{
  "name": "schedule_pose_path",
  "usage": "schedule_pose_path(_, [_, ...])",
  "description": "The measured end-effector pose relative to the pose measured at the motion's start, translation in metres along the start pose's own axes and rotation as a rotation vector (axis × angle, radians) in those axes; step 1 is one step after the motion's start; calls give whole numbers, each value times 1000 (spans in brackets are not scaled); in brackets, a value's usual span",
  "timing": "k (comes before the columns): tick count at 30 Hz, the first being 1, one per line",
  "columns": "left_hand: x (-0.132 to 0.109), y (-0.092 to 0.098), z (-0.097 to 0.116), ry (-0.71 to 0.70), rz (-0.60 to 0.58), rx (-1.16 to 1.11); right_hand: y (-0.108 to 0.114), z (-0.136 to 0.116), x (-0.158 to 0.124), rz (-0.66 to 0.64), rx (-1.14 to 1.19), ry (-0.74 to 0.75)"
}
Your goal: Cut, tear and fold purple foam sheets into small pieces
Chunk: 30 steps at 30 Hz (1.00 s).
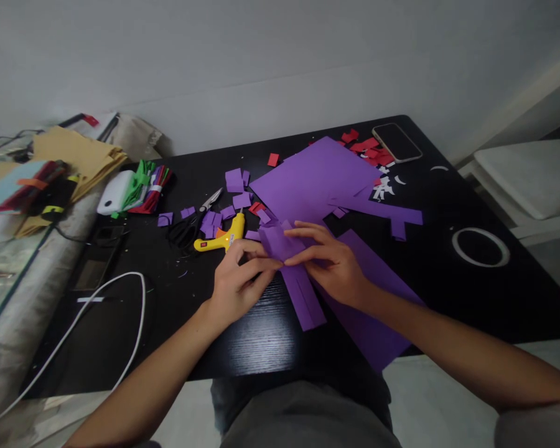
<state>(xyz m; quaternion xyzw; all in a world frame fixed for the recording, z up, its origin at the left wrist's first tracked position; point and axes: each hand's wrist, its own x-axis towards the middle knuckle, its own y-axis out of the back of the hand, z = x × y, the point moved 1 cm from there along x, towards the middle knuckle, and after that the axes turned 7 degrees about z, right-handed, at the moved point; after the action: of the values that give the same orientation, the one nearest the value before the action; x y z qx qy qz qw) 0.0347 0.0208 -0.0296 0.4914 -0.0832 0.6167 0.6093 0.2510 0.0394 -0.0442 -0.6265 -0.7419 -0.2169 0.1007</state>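
Between my hands is a folded purple paper strip, its lower end lying toward the table's front edge. My left hand pinches the strip's left edge with thumb and forefinger. From the other side my right hand presses on the paper, its fingertips meeting those of the left. A yellow glue gun lies just beyond my left hand. Black-handled scissors rest beside it, among small purple paper pieces. Under my right forearm is a purple sheet.
A larger purple sheet lies farther back, near red paper scraps and a phone. To the right is a white ring. A white cable loops at the left, below bundled coloured strips.
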Motion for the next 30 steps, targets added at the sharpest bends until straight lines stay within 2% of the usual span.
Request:
schedule_pose_path(3, [-1,2,1,-25,68,24,-1,2,-1,111,47,-129])
schedule_pose_path(5, [-2,3,0,-40,88,26,-2,5,-1,141,218,-322])
schedule_pose_path(7, [-2,4,-1,-57,77,18,-5,8,0,37,428,-547])
schedule_pose_path(9, [-3,3,-1,-64,45,6,-8,7,1,-94,533,-673])
schedule_pose_path(11, [-3,2,-1,-53,20,-11,-9,5,0,-127,519,-676])
schedule_pose_path(13, [-4,0,0,-3,25,-42,-9,5,0,-94,455,-648])
schedule_pose_path(17, [-9,-7,0,273,95,-211,-9,7,-3,-45,367,-619])
schedule_pose_path(18, [-11,-9,0,362,63,-259,-9,7,-3,-39,356,-610])
schedule_pose_path(21, [-14,-16,-1,557,-140,-324,-10,8,-4,-38,346,-592])
schedule_pose_path(23, [-15,-18,-1,609,-205,-332,-10,8,-4,-46,351,-594])
schedule_pose_path(30, [-10,-19,0,637,-171,-331,-11,9,-3,-61,401,-601])
